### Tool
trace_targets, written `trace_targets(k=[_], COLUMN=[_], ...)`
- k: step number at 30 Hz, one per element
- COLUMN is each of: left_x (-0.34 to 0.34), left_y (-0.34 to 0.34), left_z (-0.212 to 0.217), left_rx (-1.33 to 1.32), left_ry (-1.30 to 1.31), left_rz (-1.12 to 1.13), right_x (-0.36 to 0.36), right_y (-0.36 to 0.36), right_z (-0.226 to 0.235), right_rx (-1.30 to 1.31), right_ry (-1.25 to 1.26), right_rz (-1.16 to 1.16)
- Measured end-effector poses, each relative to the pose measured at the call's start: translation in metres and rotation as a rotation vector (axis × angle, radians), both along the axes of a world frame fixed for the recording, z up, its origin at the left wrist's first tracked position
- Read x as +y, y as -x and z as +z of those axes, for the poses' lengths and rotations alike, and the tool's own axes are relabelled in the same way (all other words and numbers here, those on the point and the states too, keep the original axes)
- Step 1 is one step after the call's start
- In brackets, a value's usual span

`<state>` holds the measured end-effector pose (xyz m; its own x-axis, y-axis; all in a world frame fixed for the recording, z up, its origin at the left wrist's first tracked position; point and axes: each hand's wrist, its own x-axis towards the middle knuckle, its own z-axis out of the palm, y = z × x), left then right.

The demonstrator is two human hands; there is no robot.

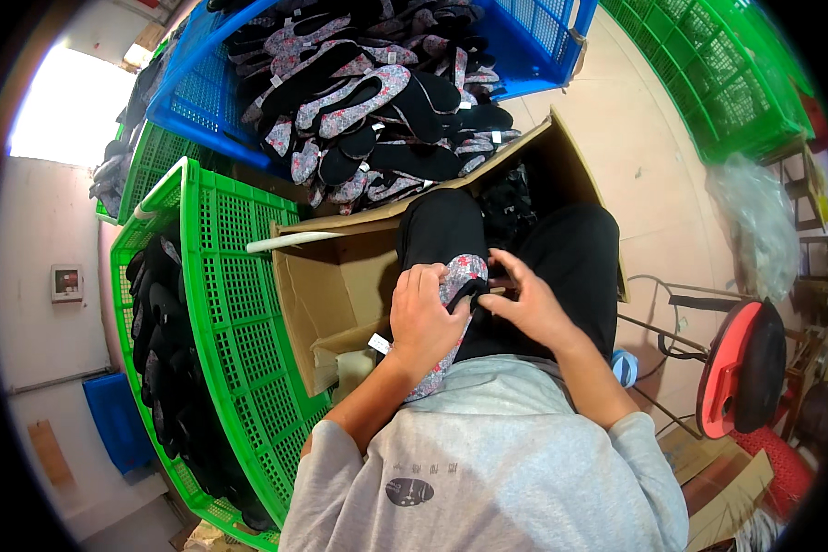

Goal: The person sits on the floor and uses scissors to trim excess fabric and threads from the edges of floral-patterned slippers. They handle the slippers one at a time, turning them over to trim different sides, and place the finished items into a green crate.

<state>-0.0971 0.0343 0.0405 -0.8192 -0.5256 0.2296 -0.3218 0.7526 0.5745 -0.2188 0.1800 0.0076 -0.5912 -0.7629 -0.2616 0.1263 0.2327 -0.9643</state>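
A slipper [466, 269] with grey and red floral fabric and a dark lining lies lengthwise over my left thigh, its heel end toward my shirt. My left hand [420, 313] is closed round its side, the thumb at the dark opening. From the other side my right hand [529, 308] grips the slipper's edge, with the thumb by the opening and the forefinger nearer the toe. Part of the sole is hidden by my left hand and leg. A small white tag [379, 343] sticks out beside my left wrist.
A blue crate [193, 101] ahead overflows with similar slippers [368, 97]. To my left stands a green crate [248, 322] of dark slippers. An open cardboard box [317, 276] sits by my legs; a red-and-black round seat [741, 368] and another green crate [708, 74] are at right.
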Motion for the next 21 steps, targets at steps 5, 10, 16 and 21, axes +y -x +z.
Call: trace_targets(k=[5,10,16,21], left_x=[0.003,0.003,0.002,-0.005], left_y=[0.004,0.003,0.004,0.010], left_z=[-0.005,-0.006,-0.001,0.010], left_rx=[0.053,0.041,-0.030,-0.113], left_ry=[0.017,0.020,0.025,0.028], left_rz=[-0.039,-0.036,0.005,-0.137], right_x=[-0.016,-0.021,-0.019,-0.025], right_y=[-0.029,-0.030,-0.016,-0.004], right_z=[-0.018,-0.014,-0.016,-0.016], right_rx=[0.326,0.433,0.424,0.557], right_ry=[-0.105,-0.202,-0.309,-0.370], right_rz=[-0.171,-0.187,-0.067,0.040])
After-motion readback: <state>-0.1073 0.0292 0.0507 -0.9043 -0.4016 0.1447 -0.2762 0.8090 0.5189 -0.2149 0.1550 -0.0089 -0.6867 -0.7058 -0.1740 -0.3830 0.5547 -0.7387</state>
